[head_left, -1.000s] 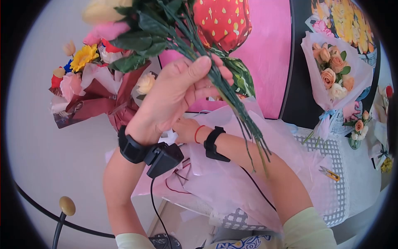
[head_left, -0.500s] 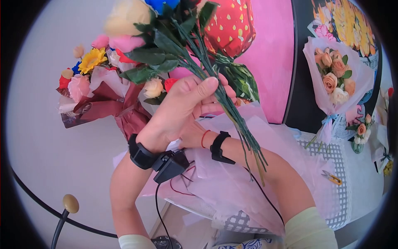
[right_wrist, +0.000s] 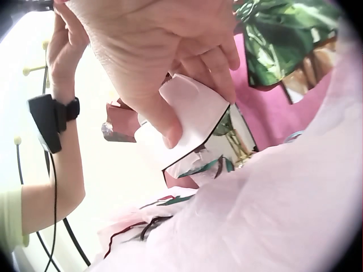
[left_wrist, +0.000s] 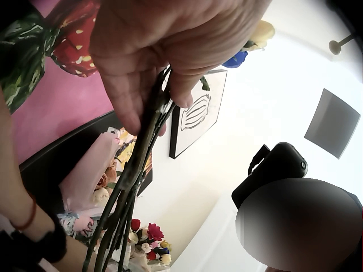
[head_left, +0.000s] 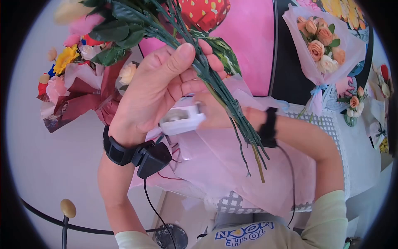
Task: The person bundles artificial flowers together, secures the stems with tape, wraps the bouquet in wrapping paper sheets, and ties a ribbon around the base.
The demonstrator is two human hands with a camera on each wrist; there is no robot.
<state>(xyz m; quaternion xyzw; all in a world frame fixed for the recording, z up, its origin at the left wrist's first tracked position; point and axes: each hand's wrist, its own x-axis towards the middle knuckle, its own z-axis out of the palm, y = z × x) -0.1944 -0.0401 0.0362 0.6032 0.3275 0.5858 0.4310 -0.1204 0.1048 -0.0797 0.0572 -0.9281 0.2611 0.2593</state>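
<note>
My left hand (head_left: 166, 76) holds a bunch of green flower stems (head_left: 219, 93) up in front of me, thumb across them. Dark leaves and blurred cream and pink blooms (head_left: 86, 25) spread at the upper left, partly cut off by the frame. In the left wrist view the stems (left_wrist: 133, 164) run down from between thumb and fingers. Behind their lower ends, my right hand (head_left: 212, 111) grips a small white box (head_left: 180, 124) with an opening in its side. Its thumb lies along the white surface (right_wrist: 195, 113) in the right wrist view; what is inside is unclear.
Pale pink wrapping paper (head_left: 236, 174) covers much of the table, with dark red cords on it. A burgundy-wrapped bouquet (head_left: 107, 89) stands at left. A peach rose bouquet (head_left: 323, 45) and a small glass vase (head_left: 350, 119) are at right. A painted pink panel (head_left: 248, 45) stands behind.
My right hand has come out from behind the left wrist and moved right, with the white box now showing in it. The left hand keeps its grip on the stems.
</note>
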